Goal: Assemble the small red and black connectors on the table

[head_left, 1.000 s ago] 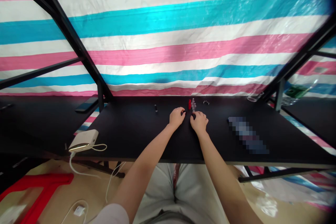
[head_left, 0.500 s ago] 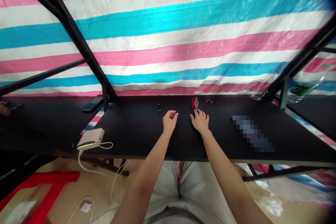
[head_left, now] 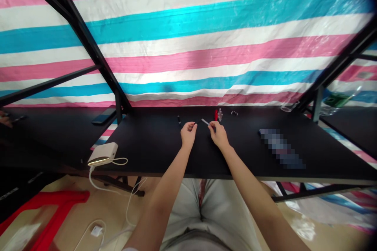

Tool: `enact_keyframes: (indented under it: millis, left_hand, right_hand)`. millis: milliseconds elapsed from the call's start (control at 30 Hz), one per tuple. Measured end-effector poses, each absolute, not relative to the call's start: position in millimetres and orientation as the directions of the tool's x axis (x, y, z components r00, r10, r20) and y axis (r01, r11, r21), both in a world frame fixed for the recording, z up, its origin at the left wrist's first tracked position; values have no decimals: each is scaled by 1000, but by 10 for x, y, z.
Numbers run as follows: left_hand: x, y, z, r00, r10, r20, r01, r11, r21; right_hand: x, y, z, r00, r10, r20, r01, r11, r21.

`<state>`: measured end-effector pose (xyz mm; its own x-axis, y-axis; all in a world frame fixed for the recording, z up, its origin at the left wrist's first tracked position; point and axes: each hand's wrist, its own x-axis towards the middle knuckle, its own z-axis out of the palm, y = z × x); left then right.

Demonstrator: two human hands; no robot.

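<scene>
My left hand [head_left: 188,133] is closed in a pinch on a small dark piece [head_left: 199,122] that points to the right. My right hand [head_left: 218,132] pinches a thin clear tube [head_left: 205,122], its free end close to the dark piece; whether the two touch cannot be made out. Just beyond my right hand lie red pieces [head_left: 216,115] beside several clear tubes [head_left: 220,114]. Farther right is a group of small dark and white bits [head_left: 234,113]. A short black stick with a pale end [head_left: 178,119] lies beyond my left hand.
On the black table [head_left: 153,141], a white device [head_left: 103,153] with a cable sits at the left edge, and a blurred-out flat object [head_left: 281,149] lies to the right. A phone [head_left: 104,115] is on the left neighbouring table, where a person's hand [head_left: 4,119] shows.
My right hand has drawn back and left from the clear tubes and now holds one, tilted toward my left hand. The dark piece in my left hand shows more clearly.
</scene>
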<state>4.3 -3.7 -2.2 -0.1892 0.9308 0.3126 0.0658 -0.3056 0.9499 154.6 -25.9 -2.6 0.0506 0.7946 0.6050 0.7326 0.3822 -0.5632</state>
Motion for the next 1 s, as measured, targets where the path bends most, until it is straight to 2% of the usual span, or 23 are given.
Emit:
enact_keyframes:
  millis: [367, 533, 667, 800, 1000]
  left_hand:
    - [44, -60, 24, -195, 958, 210, -52, -224, 973]
    - [64, -121, 65, 93, 965, 243, -36, -241, 970]
    - [54, -118, 38, 189, 956, 223, 0, -227, 974]
    - [55, -104, -13, 257, 930, 264, 65, -289, 955]
    - [96, -164, -12, 229, 894, 385, 113, -418, 901]
  right_hand:
    - [1550, -249, -31, -62, 786, 615, 773, 428, -468]
    - [1563, -246, -52, -22, 786, 618, 762, 413, -499]
    - [1577, -235, -73, 54, 775, 630, 744, 390, -543]
    - [1559, -237, -66, 31, 767, 640, 747, 408, -525]
    - [1535, -260, -15, 58, 788, 613, 758, 364, -541]
